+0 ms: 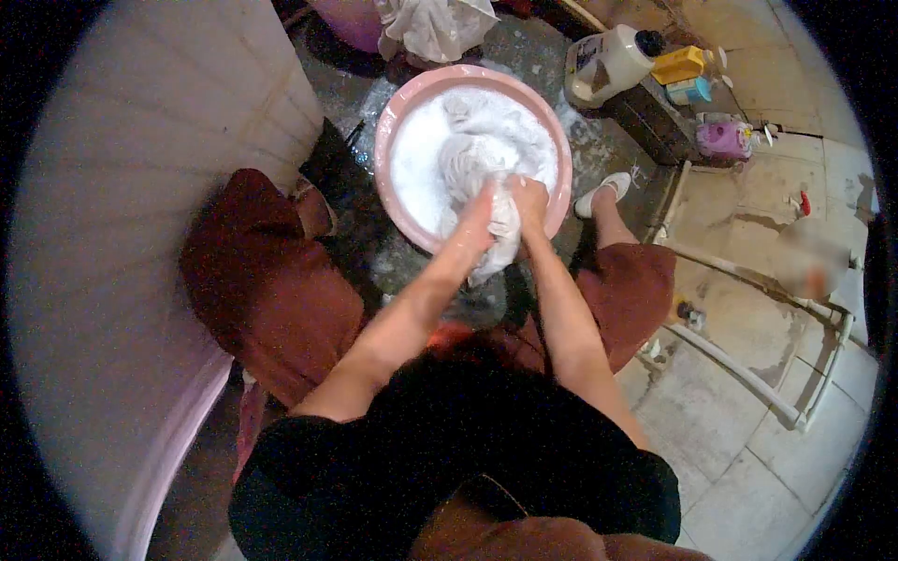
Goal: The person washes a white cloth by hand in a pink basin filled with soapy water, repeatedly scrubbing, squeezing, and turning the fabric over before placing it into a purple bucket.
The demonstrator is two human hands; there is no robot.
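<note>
A pink basin (396, 98) full of white suds (418, 154) stands on the wet floor in front of me. Bunched white cloth (506, 220) passes between my hands, partly down in the foam and partly hanging over the near rim. My left hand (479, 217) is closed around the cloth from the left side. Just right of it, my right hand (529, 198) grips the same cloth with curled fingers. How far the cloth reaches under the suds is hidden.
Another pale cloth (435, 26) hangs over a purple tub (351, 21) behind the basin. A large white jug (613, 65), a yellow carton (679, 65) and a purple bottle (723, 139) stand along a ledge at right. White pipes (730, 365) run along the tiled wall.
</note>
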